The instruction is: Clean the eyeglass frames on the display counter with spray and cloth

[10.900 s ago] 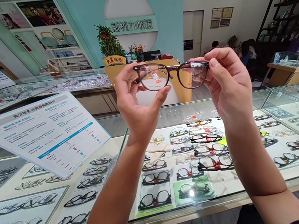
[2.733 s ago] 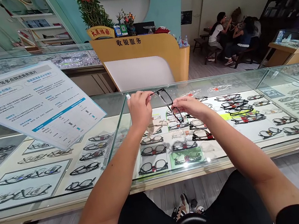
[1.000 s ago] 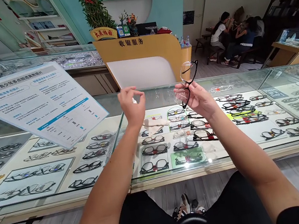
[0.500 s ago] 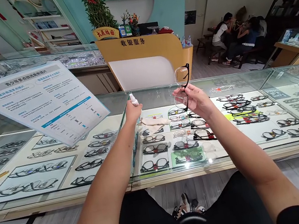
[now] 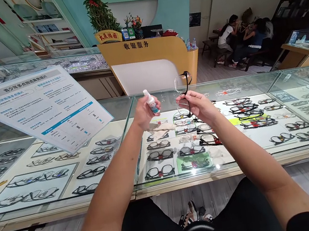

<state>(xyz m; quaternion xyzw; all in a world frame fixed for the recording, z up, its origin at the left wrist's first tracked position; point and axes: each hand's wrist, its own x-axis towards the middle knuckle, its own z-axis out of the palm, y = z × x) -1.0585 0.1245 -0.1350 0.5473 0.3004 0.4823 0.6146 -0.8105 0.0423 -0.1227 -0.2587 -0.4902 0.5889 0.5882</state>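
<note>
My left hand [image 5: 143, 114] is closed round a small white spray bottle [image 5: 150, 101], lifted above the glass counter [image 5: 241, 164] with its top facing the glasses. My right hand [image 5: 197, 106] pinches a pair of black-framed glasses [image 5: 183, 90], held upright on end just to the right of the bottle. A beige cloth [image 5: 160, 129] lies on the glass below my left hand. Both hands hover over the counter's middle section.
Rows of spectacle frames [image 5: 190, 149] lie inside the display case under the glass. A tilted printed sign [image 5: 41, 109] stands on the counter at left. Beyond are a yellow cashier desk [image 5: 151, 62] and seated people [image 5: 244, 38] at the far right.
My left hand picked up the spray bottle from the counter and raised it toward the glasses. My right hand turned the glasses and brought them slightly lower and leftward.
</note>
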